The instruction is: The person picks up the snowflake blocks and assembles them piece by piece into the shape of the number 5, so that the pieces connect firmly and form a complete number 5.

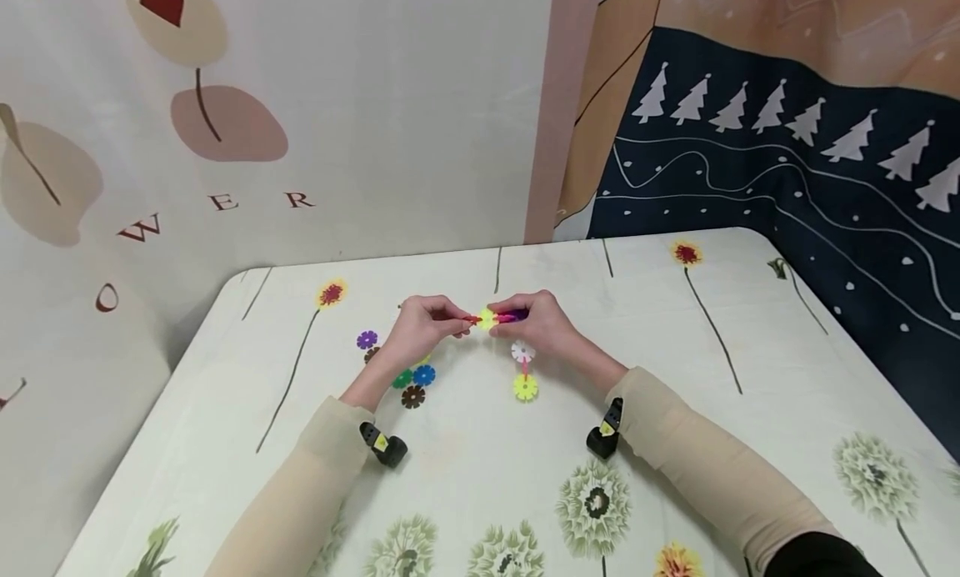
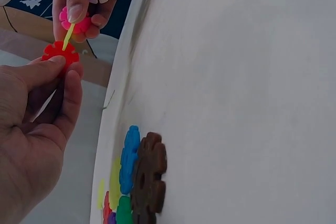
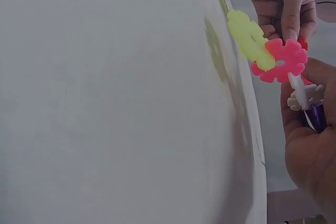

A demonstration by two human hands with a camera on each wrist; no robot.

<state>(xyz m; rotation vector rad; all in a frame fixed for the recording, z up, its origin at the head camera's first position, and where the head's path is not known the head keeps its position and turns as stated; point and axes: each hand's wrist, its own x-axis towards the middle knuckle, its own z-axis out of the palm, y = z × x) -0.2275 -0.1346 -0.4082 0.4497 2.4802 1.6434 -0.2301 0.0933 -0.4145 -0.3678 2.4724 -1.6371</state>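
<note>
My left hand [image 1: 420, 331] pinches a red notched plastic disc [image 2: 62, 53] between thumb and fingers. Against it stands a yellow disc [image 1: 487, 318], seen edge-on in the left wrist view. On its other side the yellow disc meets a pink disc [image 2: 79, 25] pinched by my right hand [image 1: 545, 323]. From that hand extends a linked run of discs: a white disc [image 1: 522, 352], a pink disc [image 3: 283, 61] and a yellow end disc [image 1: 526, 387]. Purple [image 3: 317, 116] shows inside the right fingers, which partly hide how these pieces join.
Loose discs lie on the flower-patterned tablecloth [image 1: 480, 444] near my left forearm, among them purple [image 1: 367, 339], green [image 1: 402, 378], blue [image 1: 424, 375] and brown [image 1: 413, 396] ones. The forearm hides part of this group. Printed curtains [image 1: 412, 118] stand behind the table.
</note>
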